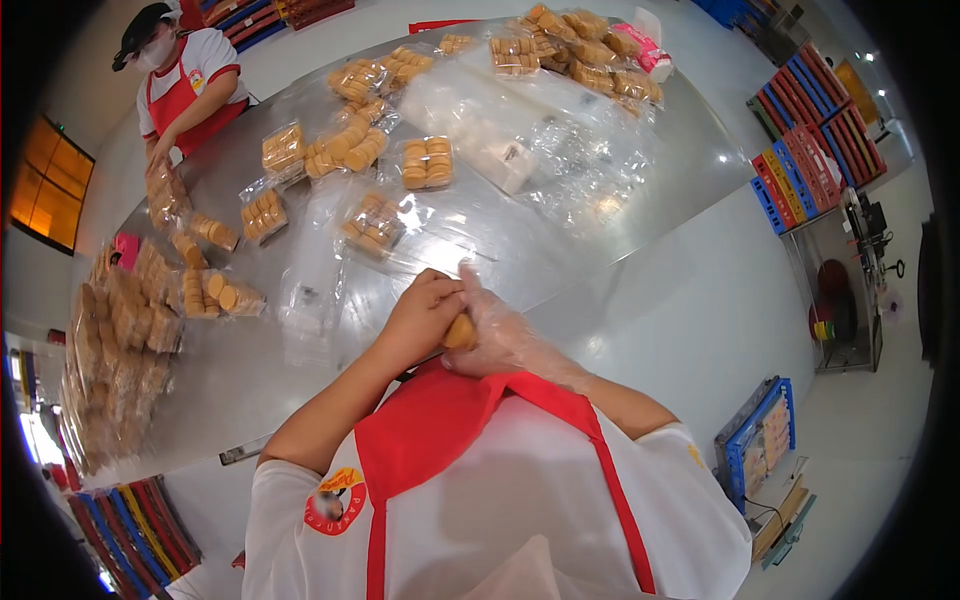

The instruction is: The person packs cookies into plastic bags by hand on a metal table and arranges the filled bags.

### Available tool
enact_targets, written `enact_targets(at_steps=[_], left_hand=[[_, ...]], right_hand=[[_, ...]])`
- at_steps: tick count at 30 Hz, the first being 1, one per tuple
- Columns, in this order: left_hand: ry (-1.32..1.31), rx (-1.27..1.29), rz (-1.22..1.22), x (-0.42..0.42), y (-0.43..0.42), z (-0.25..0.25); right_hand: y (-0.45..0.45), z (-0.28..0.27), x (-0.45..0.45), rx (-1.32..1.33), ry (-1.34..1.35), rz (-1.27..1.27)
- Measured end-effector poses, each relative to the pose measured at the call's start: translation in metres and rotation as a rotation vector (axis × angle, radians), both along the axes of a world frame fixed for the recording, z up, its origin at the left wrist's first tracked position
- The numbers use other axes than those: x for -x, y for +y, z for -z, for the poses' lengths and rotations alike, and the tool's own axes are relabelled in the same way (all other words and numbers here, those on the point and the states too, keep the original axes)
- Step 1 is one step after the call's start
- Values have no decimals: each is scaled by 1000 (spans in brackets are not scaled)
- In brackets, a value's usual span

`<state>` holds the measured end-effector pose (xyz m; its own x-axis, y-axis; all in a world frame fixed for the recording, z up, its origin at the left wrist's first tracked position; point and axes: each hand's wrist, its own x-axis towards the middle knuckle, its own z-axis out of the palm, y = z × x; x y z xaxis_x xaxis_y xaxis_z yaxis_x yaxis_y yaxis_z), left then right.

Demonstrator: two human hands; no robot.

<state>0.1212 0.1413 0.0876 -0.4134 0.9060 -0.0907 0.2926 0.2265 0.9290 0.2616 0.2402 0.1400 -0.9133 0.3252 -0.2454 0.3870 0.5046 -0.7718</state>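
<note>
In front of my apron, at the table's near edge, my two hands meet. My right hand (505, 338) wears a clear plastic glove and is closed around tan round biscuits (460, 332), only partly visible between the hands. My bare left hand (424, 308) has its fingers bent together against the glove near the right thumb; what they pinch is hidden. Just beyond lies a clear bag of biscuits (373, 224), and behind it another packed bag (427, 163). Flat clear plastic bags (312, 275) lie to the left of my hands.
The metal table (640, 215) carries a large pile of bagged biscuits (120, 340) at left, another heap (590, 55) at the back and loose plastic bags (590, 170). A co-worker (195, 85) handles bags at far left. Stacked crates (800, 170) stand at right.
</note>
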Motion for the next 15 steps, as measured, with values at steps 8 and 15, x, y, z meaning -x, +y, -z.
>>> enact_targets(at_steps=[8,15], left_hand=[[806,-41,275,-22,58,-43],[1285,128,298,-18,76,-16]], right_hand=[[43,50,-88,1461,458,604],[65,57,-95,1512,705,615]])
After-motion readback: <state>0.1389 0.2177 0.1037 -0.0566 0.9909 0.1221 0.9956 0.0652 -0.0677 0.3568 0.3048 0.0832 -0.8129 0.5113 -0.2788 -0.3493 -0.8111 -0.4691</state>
